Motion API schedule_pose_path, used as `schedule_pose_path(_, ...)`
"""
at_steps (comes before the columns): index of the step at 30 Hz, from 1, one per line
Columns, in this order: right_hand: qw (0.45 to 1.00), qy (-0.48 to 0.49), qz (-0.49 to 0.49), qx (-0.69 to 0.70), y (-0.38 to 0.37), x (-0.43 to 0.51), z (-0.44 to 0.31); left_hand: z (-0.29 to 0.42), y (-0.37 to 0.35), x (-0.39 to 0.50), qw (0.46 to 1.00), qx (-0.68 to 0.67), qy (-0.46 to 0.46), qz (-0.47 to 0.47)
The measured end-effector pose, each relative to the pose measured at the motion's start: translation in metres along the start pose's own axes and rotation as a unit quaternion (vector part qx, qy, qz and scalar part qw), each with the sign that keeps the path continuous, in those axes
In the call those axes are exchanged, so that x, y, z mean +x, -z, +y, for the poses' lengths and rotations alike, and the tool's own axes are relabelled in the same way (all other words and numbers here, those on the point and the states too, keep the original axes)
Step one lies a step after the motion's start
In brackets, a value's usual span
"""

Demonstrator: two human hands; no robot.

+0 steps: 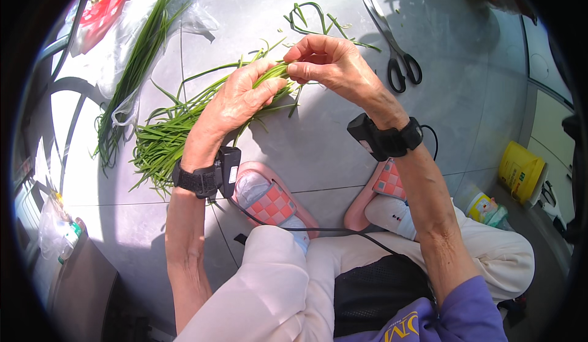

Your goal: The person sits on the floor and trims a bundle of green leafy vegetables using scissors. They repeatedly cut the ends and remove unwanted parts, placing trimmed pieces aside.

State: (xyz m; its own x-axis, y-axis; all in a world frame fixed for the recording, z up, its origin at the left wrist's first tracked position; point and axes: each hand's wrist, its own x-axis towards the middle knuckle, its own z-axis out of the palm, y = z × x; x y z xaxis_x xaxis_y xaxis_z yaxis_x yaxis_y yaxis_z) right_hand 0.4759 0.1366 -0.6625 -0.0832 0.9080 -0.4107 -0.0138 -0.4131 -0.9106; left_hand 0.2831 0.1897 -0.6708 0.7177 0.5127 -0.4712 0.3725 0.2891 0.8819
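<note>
My left hand (245,91) is closed around a small bunch of green garlic chives (271,73). Thumb and fingers of my right hand (317,59) pinch the pale ends of that bunch. Under and left of my left hand, a larger heap of chives (170,133) lies on the grey tiled floor. Farther left, another long bundle of chives (142,57) rests partly on a clear plastic bag (193,13). Beyond my right hand are a few loose chive pieces (305,29). Scissors with black handles (395,48) lie on the floor to the right.
My feet in pink checkered slippers (275,204) are just below my hands. A black cable (330,230) runs between the straps on my wrists. At the right stands a yellow container (519,170), with a white chair-like edge unclear beside it. A red and clear bag (98,20) is at the upper left.
</note>
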Motion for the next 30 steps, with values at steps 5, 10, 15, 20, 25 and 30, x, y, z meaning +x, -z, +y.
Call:
schedule_pose_path(5,1.0,-0.014,0.014,-0.006,0.0,0.001,-0.003,-0.001,-0.003,0.005,0.999,0.012,-0.032,0.01)
schedule_pose_path(10,0.995,0.025,0.047,-0.081,0.015,-0.003,-0.002,-0.004,0.0,0.008,1.0,-0.004,-0.029,-0.005)
schedule_pose_path(15,0.932,-0.084,0.236,-0.261,0.082,-0.032,0.008,-0.004,0.006,0.01,0.995,-0.094,0.02,-0.021)
schedule_pose_path(20,0.845,-0.169,0.306,-0.404,0.12,-0.064,0.04,-0.005,0.008,0.011,0.992,-0.12,0.03,-0.004)
schedule_pose_path(25,0.822,-0.164,0.356,-0.414,0.13,-0.071,0.057,-0.004,0.007,0.012,0.993,-0.12,0.019,-0.001)
schedule_pose_path(30,0.773,-0.112,0.369,-0.504,0.131,-0.075,0.064,-0.004,0.005,0.01,0.994,-0.113,0.006,0.003)
